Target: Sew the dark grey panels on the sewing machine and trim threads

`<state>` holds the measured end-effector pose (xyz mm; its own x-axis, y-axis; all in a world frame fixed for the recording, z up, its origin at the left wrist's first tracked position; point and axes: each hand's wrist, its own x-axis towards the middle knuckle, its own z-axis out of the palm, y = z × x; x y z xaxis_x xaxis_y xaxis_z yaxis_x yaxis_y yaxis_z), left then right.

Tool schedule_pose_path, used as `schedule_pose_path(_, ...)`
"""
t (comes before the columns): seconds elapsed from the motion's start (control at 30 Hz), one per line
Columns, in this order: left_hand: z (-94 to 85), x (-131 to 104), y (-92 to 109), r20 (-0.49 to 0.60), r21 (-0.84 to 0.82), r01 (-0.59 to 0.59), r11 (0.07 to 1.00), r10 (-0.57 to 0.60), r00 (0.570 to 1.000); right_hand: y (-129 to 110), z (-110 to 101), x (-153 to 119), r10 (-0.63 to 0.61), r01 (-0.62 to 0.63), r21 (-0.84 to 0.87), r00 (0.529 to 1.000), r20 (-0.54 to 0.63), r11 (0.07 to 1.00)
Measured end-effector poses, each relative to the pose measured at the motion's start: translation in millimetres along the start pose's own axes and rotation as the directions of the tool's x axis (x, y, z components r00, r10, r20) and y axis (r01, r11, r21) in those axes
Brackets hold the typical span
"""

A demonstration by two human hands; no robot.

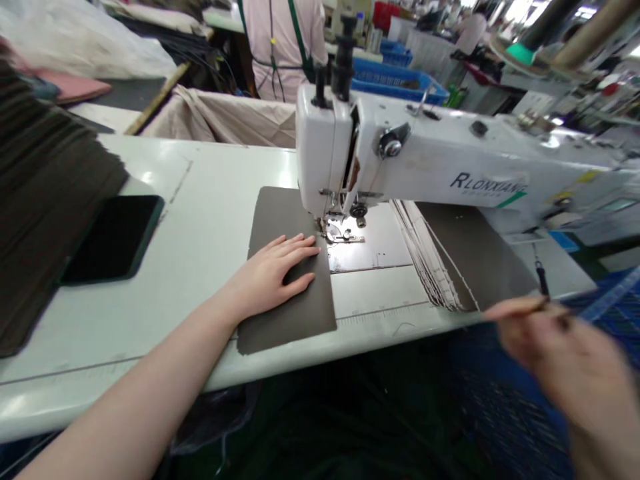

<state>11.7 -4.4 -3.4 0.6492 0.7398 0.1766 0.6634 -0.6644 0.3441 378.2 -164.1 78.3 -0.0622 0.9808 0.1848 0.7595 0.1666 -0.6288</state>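
Observation:
My left hand (273,277) lies flat with fingers spread on a grey-brown fabric panel (295,337). The panel's right edge runs close by the presser foot (337,233) of a white sewing machine (425,153). Off the table's front edge at the right is my right hand (555,360), smeared by motion, its fingers drawn together. One thin pale strip (453,263) reaches to its fingertips and seems pinched there. That strip stands apart from a bundle of similar strips (425,260), which lies on a second grey-brown panel (480,247) beneath the machine arm.
A dark phone (113,240) lies at the left beside a tall stack of dark fabric pieces (45,180). Below the right hand is a blue basket (500,400). A black-handled item (541,279) hangs near the right panel. Behind the table is a person in pink (285,47).

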Motion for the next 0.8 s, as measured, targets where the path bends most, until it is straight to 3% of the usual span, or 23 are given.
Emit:
schedule_pose_path(0.1,-1.7,0,1,0.008,0.009,-0.004,1.000,0.003,1.000,-20,58,19,-0.132,0.119,0.062,0.951,0.280,0.991)
schedule_pose_path(0.2,-2.4,0,1,0.015,0.021,-0.008,1.000,0.008,1.000,-34,111,55,-0.198,0.226,-0.042,0.916,0.350,0.973)
schedule_pose_path(0.27,-2.4,1,1,0.018,0.023,-0.009,1.000,0.009,1.000,-37,132,80,-0.200,0.272,-0.168,0.915,0.352,0.948)
schedule_pose_path(0.43,-3.0,2,-2,0.016,0.008,-0.008,1.000,0.008,1.000,-35,149,111,-0.176,0.285,-0.262,0.911,0.373,0.922)
schedule_pose_path(0.8,-8.1,-1,8,-0.031,-0.026,0.009,1.000,-0.009,0.999,-43,153,109,-0.069,0.224,-0.358,0.915,0.398,0.906)
